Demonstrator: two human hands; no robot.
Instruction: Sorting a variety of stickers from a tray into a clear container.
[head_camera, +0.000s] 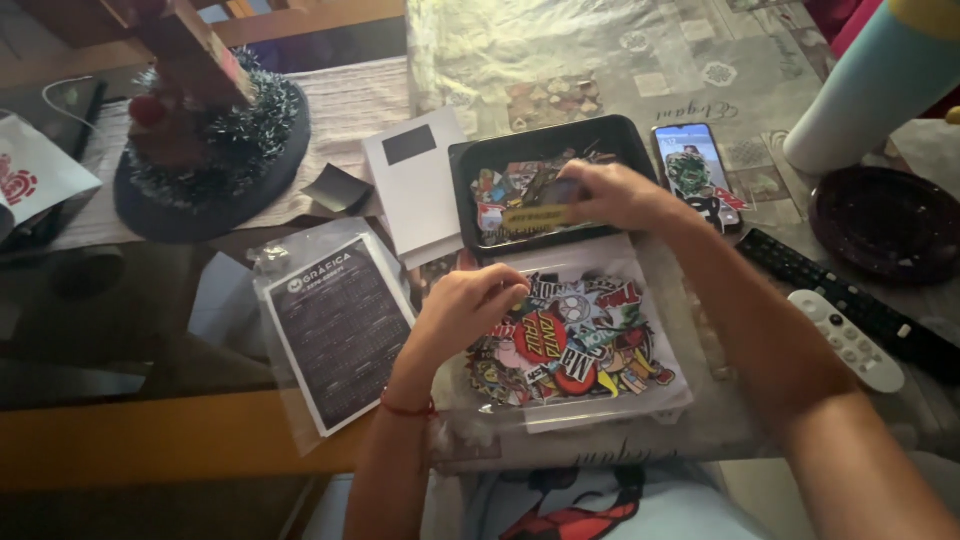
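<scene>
Nearest the camera, the left hand (462, 310) pinches at the sticker-covered sheet (575, 340) on the tabletop (720, 420) while the right hand (610, 193) holds a dark sticker (560, 190) over the still-full black tray (545, 180), suggesting sorting is midway, hemmed by phone (697, 175), remotes (850, 310) and bagged card (335, 325).

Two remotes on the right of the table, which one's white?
The white remote is the short, rounded one nearer the person, beside the right forearm. The black remote behind it is longer, flatter and lies farther back toward the dark plate.
</scene>
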